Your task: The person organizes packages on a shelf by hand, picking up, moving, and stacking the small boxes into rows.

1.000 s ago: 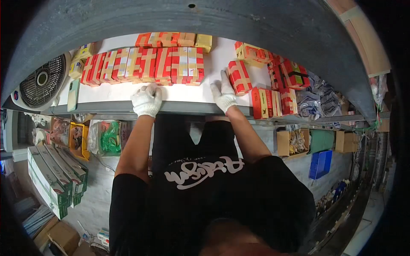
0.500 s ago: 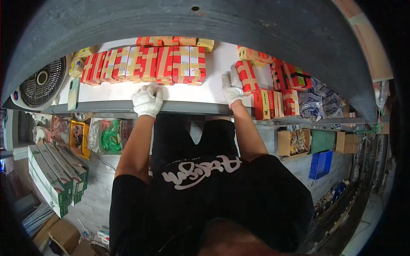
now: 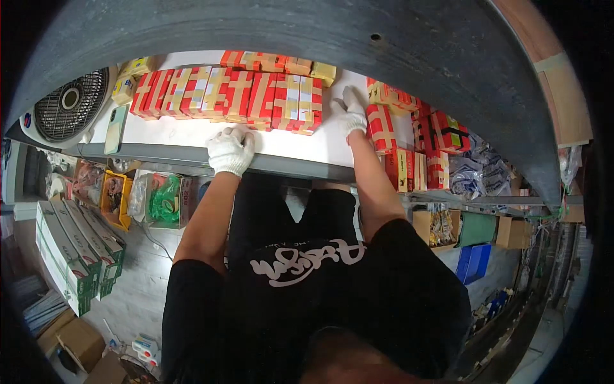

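A white knitted glove covers my left hand [image 3: 231,152], which rests at the front edge of the white shelf top [image 3: 178,130] with its fingers curled in and no object showing in them. My gloved right hand [image 3: 350,114] reaches farther in, fingers extended and apart, holding nothing. It lies in the gap between a long row of red boxes bound with tan tape [image 3: 233,99] on the left and a single taped red box [image 3: 381,128] on the right. The right wrist is close to that single box; whether they touch I cannot tell.
A fan [image 3: 70,99] and a phone [image 3: 116,128] occupy the left end. More red boxes [image 3: 437,169] and plastic-wrapped packs [image 3: 480,169] sit at right. A grey beam [image 3: 307,35] crosses overhead. Below are a yellow bin [image 3: 117,200], long cartons [image 3: 75,249] and a blue bin [image 3: 474,264].
My right hand has moved forward into the gap, its fingers spreading apart. My left hand stays curled by the shelf edge. The whole view has shifted and tilted slightly.
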`<state>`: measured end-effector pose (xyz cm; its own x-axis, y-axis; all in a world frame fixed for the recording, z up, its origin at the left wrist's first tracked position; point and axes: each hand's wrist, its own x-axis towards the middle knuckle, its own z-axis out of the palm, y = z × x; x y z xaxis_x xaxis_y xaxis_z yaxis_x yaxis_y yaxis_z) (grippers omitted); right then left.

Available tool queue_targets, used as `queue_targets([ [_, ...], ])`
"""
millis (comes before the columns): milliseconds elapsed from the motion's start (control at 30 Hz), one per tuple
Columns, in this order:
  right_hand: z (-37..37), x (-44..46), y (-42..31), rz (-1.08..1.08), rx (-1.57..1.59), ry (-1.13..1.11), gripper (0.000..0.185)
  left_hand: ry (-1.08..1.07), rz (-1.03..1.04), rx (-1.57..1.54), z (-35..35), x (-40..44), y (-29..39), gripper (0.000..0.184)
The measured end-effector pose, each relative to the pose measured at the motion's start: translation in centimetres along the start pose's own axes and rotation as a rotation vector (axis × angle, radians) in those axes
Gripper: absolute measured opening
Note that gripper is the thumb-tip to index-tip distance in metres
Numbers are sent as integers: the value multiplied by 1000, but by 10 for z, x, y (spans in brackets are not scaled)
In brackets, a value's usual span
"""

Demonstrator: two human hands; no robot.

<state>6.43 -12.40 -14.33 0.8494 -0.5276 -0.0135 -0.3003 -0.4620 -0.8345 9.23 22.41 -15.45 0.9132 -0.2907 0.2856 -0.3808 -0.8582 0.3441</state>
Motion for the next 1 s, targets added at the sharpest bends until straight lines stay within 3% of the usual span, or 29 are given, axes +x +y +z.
queue_targets([
  [67,19,30,16,-79,-68,28,76,24,-3,-27,-1,0,1,28],
  [133,34,58,28,-232,-437,95,73,21,-2,-22,-1,1,0,28],
  [300,43,99,52,-382,-335,114,61,13,1,19,-3,-2,1,25],
  [400,34,102,57,-323,-352,187,58,0,6,-18,1,0,-2,23],
  [500,18,97,47,-98,-275,124,60,70,28,-45,1,-2,-2,23],
  [633,38,80,36,-327,-482,165,79,7,11,2,-2,0,1,23],
  [667,46,73,30,-237,-348,219,85,14,9,-6,-2,0,1,23],
  [767,64,83,39,-234,-130,383,104,11,5,-8,-2,-1,0,24],
  [867,71,93,31,-168,-187,466,109,-16,-14,6,-7,-1,3,25],
  [1000,77,151,84,-127,-327,461,88,-69,-37,11,-6,0,2,28],
])
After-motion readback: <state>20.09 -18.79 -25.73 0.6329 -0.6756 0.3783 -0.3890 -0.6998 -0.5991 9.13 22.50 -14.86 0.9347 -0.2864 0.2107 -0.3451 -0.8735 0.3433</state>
